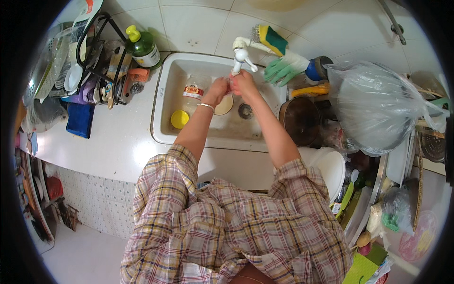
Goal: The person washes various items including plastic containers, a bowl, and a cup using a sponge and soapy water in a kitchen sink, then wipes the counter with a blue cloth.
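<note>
Under the white tap (240, 56), my left hand (217, 91) and my right hand (244, 85) meet above the white sink (159, 102). The fingers of both are curled in toward each other; whatever they hold, if anything, is hidden between them. In the basin left of my left hand lies a clear plastic bottle (193, 91) with a red and white label. A small yellow cup (179, 119) sits near the front left corner. Partly behind my left wrist is a round pale dish (224, 105). The drain (245, 111) shows beside my right forearm.
A dish rack (119, 78) and green pump bottle (143, 49) stand left. By the tap are a yellow-green sponge (273, 40) and green-white gloves (286, 67). A dark pot (300, 120) and a bulging clear plastic bag (376, 109) crowd the right.
</note>
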A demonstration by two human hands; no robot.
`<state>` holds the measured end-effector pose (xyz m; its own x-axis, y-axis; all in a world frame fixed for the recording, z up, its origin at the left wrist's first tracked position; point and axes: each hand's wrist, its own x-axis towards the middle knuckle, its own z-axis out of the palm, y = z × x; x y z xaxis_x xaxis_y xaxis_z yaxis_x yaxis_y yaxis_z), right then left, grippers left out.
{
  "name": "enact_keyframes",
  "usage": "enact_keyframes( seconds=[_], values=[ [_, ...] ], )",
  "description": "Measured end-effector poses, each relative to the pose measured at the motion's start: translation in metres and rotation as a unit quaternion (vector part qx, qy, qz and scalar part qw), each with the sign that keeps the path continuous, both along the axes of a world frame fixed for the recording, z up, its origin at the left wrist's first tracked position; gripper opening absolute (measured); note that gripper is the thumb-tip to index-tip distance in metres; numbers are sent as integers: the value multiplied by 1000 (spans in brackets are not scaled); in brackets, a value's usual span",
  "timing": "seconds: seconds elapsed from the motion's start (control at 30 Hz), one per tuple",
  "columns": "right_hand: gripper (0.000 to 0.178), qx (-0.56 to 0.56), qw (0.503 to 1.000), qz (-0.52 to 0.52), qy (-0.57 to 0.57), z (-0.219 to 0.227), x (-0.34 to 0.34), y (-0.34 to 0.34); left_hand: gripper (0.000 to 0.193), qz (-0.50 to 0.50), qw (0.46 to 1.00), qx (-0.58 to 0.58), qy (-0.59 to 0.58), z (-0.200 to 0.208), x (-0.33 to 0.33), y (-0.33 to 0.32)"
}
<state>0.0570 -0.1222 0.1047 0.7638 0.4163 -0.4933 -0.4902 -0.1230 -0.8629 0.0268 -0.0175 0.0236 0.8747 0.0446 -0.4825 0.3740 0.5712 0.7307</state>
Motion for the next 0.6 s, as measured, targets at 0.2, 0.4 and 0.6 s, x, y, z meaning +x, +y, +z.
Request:
enact_keyframes(
  seconds=[0.2,0.4,0.6],
  values=[
    [32,-262,825,26,-501,96,15,-55,26,-64,994,-67,-62,24,16,-19],
    [30,-385,662,-34,-642,111,58,-64,37,-64,987,141,-48,49,32,18],
    [18,-327,676,-153,-642,120,76,-89,48,-27,925,307,-224,139,83,33]
  ],
)
